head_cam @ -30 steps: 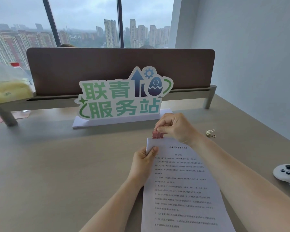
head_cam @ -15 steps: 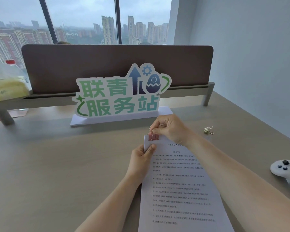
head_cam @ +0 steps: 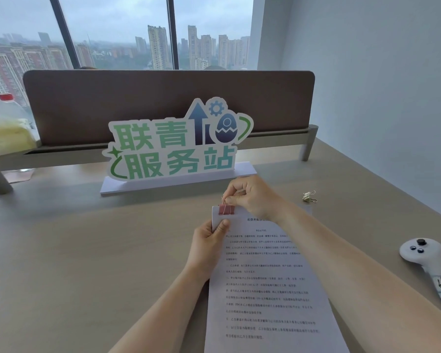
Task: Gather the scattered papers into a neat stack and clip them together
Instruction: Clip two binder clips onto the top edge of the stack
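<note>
A stack of printed white papers (head_cam: 265, 289) lies on the beige desk in front of me. A pink binder clip (head_cam: 226, 209) sits on the stack's top edge near its left corner. My right hand (head_cam: 250, 194) pinches the clip's wire handles, which stand up above the paper. My left hand (head_cam: 209, 243) grips the stack's left edge just below the clip, thumb on top of the sheet.
A gold binder clip (head_cam: 309, 196) lies loose to the right of my right hand. A white controller (head_cam: 429, 266) rests at the desk's right edge. A green lettered sign (head_cam: 173, 146) on a white base stands behind the papers, before a brown divider panel (head_cam: 163, 98).
The pink clip's handles now stand upright in my right fingers and the clip body shows more fully on the paper's edge. My left hand holds the same spot.
</note>
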Available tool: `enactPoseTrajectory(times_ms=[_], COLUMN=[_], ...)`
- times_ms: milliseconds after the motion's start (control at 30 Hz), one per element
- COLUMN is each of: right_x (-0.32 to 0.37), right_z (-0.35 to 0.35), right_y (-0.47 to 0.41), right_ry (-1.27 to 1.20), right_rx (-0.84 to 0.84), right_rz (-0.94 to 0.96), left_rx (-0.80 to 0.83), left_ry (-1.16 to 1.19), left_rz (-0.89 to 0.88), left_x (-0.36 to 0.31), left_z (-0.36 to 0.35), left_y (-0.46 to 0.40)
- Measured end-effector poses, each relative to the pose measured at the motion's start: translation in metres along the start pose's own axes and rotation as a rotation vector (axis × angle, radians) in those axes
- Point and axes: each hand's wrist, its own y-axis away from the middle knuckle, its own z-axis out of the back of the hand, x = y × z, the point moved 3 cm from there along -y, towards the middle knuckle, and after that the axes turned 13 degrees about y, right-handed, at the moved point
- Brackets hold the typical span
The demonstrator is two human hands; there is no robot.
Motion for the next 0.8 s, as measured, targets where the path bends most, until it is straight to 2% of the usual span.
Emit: enactPoseTrajectory(times_ms=[167,200,267,333,367,467,600,800], right_x=[-0.004,-0.009,-0.029,-0.057,-0.075,-0.123,-0.17,-0.193], right_z=[0.011,0.019,0.044,0.064,0.069,0.07,0.07,0.069], right_y=[0.002,0.002,0.002,0.008,0.011,0.023,0.03,0.03], right_ry=[0.045,0.013,-0.043,0.043,0.107,0.234,0.177,0.174], right_rx=[0.066,0.009,-0.222,-0.428,-0.468,-0.441,-0.472,-0.486], right_rz=[-0.017,-0.033,-0.14,-0.312,-0.403,-0.609,-0.793,-0.889], left_rx=[0.013,0.01,-0.002,-0.01,-0.011,-0.012,-0.022,-0.043], left_ry=[0.036,0.041,0.045,0.046,0.045,0.033,0.002,-0.018], left_rz=[0.018,0.022,0.03,0.042,0.047,0.051,0.039,0.04], left_x=[0.0,0.001,0.002,0.003,0.004,0.004,0.003,0.005], left_z=[-0.001,0.0,0.001,0.002,0.002,0.002,0.002,0.001], left_y=[0.0,-0.001,-0.002,-0.003,-0.003,-0.003,-0.005,-0.008])
